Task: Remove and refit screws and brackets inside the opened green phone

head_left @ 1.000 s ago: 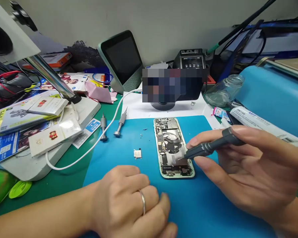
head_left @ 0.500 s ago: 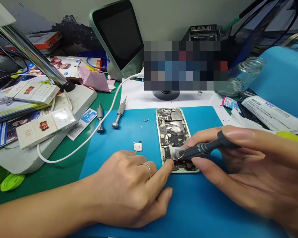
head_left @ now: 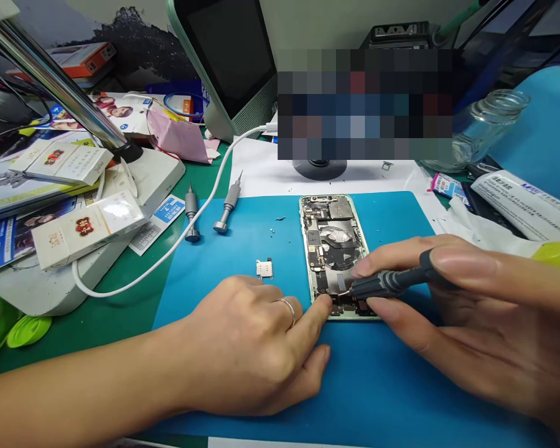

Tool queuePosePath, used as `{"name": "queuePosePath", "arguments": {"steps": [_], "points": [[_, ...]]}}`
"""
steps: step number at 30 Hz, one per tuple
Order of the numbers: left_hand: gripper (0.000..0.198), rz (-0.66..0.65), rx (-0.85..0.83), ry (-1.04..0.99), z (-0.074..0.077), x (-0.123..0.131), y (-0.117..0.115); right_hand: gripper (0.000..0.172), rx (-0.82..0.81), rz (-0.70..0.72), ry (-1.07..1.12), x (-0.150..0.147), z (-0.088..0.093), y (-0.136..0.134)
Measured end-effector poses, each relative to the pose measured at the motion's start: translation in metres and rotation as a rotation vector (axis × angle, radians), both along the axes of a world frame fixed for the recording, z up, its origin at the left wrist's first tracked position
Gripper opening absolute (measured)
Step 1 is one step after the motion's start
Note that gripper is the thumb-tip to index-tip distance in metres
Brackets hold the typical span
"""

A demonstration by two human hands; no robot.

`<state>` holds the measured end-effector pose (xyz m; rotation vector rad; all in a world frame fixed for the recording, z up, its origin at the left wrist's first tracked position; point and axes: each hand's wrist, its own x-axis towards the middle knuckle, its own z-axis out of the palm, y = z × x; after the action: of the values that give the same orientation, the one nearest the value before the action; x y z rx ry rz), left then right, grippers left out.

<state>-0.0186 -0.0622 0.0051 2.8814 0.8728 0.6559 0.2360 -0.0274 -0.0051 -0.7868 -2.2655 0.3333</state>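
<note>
An opened phone (head_left: 340, 239), its inner parts bare, lies on a blue mat (head_left: 280, 429). My left hand (head_left: 266, 348) presses its outstretched index fingertip on the phone's lower left corner; thumb apart, other fingers curled, nothing seen in them. Between thumb and fingers, my right hand (head_left: 466, 305) grips a dark screwdriver (head_left: 382, 283), tilted, its thin tip down at the phone's lower end beside my left fingertip. Whether the tip sits on a screw I cannot tell. A small white-metal SIM card reader (head_left: 264, 269) lies left of the phone, with several tiny screws (head_left: 272, 232) beyond it.
Two grey screwdrivers (head_left: 227, 204) stand back left, near a white cable (head_left: 168, 258). Cigarette boxes (head_left: 86, 230) lie on a white lamp base (head_left: 158, 180). A smart display (head_left: 228, 62) stands behind; a glass jar (head_left: 490, 130) and a white packet (head_left: 527, 205) are at right.
The view has shifted a little, so most things sit slightly higher and further right. Both hands keep their places at the phone, the screwdriver still at its lower end.
</note>
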Motion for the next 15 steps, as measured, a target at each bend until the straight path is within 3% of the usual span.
{"name": "queuePosePath", "arguments": {"steps": [4,9,15], "points": [[0.036,-0.002,-0.012,-0.015,0.0,0.002,0.0,0.018,-0.104,0.101,0.013,-0.002,0.011,0.0],[0.035,0.001,-0.005,-0.028,0.0,0.002,0.0,0.07,0.033,0.227,0.156,-0.005,0.011,0.001],[0.034,0.006,0.017,-0.008,-0.002,0.003,-0.003,0.076,0.033,0.268,0.228,-0.004,0.006,0.0]]}}
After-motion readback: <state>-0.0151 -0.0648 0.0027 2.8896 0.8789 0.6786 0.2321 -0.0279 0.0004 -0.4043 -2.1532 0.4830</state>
